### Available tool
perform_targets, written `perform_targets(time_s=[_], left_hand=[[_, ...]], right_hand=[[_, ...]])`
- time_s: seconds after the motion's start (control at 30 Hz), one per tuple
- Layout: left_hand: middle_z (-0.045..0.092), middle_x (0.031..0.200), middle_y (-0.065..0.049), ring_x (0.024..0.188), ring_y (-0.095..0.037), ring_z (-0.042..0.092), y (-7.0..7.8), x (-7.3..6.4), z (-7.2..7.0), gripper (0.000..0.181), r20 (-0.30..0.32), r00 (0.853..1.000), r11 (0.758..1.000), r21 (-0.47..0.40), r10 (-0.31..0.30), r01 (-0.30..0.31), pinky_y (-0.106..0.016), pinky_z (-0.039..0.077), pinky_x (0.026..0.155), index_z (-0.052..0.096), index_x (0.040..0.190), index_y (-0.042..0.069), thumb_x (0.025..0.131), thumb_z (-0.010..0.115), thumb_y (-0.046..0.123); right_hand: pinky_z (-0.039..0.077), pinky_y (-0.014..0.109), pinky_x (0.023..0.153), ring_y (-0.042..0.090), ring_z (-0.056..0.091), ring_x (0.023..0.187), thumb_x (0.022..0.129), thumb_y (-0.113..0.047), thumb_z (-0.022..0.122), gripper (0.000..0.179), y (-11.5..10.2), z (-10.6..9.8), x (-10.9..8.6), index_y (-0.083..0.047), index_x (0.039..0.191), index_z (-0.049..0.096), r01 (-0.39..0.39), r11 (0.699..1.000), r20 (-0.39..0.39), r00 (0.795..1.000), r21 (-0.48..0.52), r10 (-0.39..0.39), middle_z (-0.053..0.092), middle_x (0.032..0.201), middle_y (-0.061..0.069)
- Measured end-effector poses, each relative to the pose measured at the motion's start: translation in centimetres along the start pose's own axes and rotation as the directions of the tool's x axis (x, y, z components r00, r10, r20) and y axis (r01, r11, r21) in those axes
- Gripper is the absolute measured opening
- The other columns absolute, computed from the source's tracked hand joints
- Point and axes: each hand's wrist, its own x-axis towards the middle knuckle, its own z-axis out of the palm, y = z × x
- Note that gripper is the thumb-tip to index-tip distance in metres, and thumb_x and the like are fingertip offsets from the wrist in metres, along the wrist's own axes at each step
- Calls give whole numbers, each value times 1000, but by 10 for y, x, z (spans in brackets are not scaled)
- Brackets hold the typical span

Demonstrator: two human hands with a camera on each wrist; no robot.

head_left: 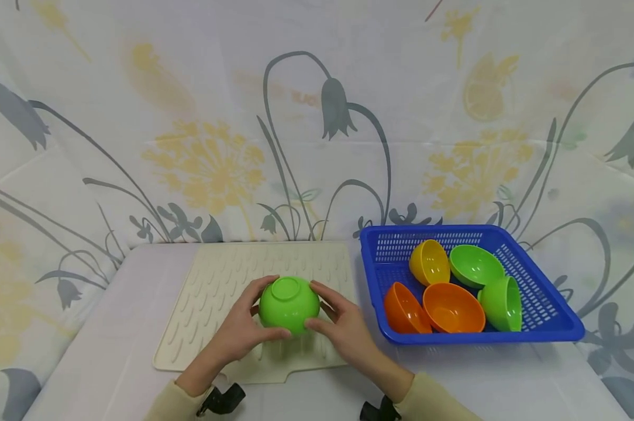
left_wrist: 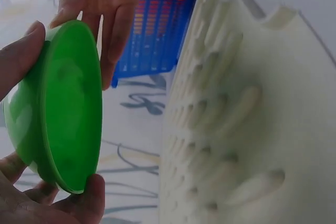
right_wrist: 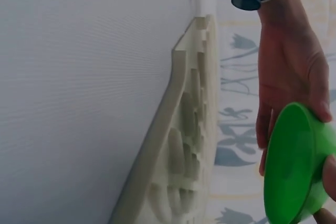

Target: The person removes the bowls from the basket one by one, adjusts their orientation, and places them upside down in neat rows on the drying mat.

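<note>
A green bowl [head_left: 289, 307] is held upside down, its foot ring facing up, above the cream drying mat [head_left: 217, 275]. My left hand [head_left: 243, 327] grips its left side, thumb at the front and fingers behind. On the opposite side my right hand [head_left: 345, 324] holds it the same way. In the left wrist view the hollow inside of the bowl [left_wrist: 73, 108] faces the mat's raised ridges, with a gap between. The right wrist view shows the bowl [right_wrist: 294, 166] only in part, cut by the frame edge.
To the right stands a blue plastic basket [head_left: 554, 318]. Inside lie a yellow bowl [head_left: 430, 263], orange bowls [head_left: 454, 308] and green bowls [head_left: 475, 266], tilted at various angles. Behind the table hangs a flower-patterned cloth [head_left: 306, 164].
</note>
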Motion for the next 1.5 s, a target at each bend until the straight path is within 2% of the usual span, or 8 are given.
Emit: perform_targets(time_s=[0.23,0.43,0.53,0.73,0.97,1.2,1.3,1.5], left_hand=[[41,150,-13,138,-35,37,-13,8,-20,96,-85,995,996,57,-58,63,-61,36,106,36,152,12,73,91,19],[41,150,-19,137,-36,38,-32,15,-40,96,-112,986,982,126,-127,141,-56,39,106,37,151,8,73,91,23],[42,148,-21,134,-37,40,-41,19,-51,97,-121,985,976,168,-123,142,-54,42,102,36,151,6,73,91,24],[41,145,-25,131,-42,38,-58,28,-71,96,-175,979,954,259,-109,153,-59,42,99,35,151,1,75,89,24],[43,142,-28,117,-45,45,-77,39,-86,94,-257,965,907,391,-54,155,-60,42,95,39,148,-3,74,90,22],[40,141,-35,119,-48,47,-82,39,-96,97,-310,945,878,417,-105,235,-58,43,97,31,150,-9,78,87,23],[41,141,-36,124,-50,44,-83,40,-100,93,-344,934,860,444,-98,253,-61,38,101,32,148,-11,78,87,18],[43,139,-37,128,-51,40,-82,45,-103,90,-399,909,827,468,-117,312,-63,32,105,34,147,-11,78,86,19]], right_hand=[[51,41,98,37,52,129,89,0,71,59,2,24,28,-8,144,53,-138,989,-35,990,46,139,46,148,18],[57,37,85,33,61,117,86,0,74,58,9,44,56,-13,140,58,-202,978,-63,978,-58,198,53,142,17],[58,35,82,30,63,114,85,-1,75,56,12,54,70,-14,138,60,-219,970,-86,974,-108,210,55,140,15],[57,30,82,24,65,108,84,-2,76,56,24,75,100,-8,137,59,-278,959,-138,953,-57,269,54,141,14],[54,26,78,20,60,104,81,-5,81,42,41,100,129,-10,121,68,-313,949,-249,923,-44,293,64,115,5],[54,27,84,18,62,109,87,-5,75,41,43,117,141,-6,127,67,-337,941,-208,924,-47,320,68,118,5],[52,27,91,20,60,117,89,-5,71,44,44,120,142,-3,132,63,-329,942,-161,936,-74,314,66,125,8],[45,32,104,24,49,134,92,1,63,51,48,123,143,-4,142,54,-277,961,-37,960,-4,277,55,142,10]])
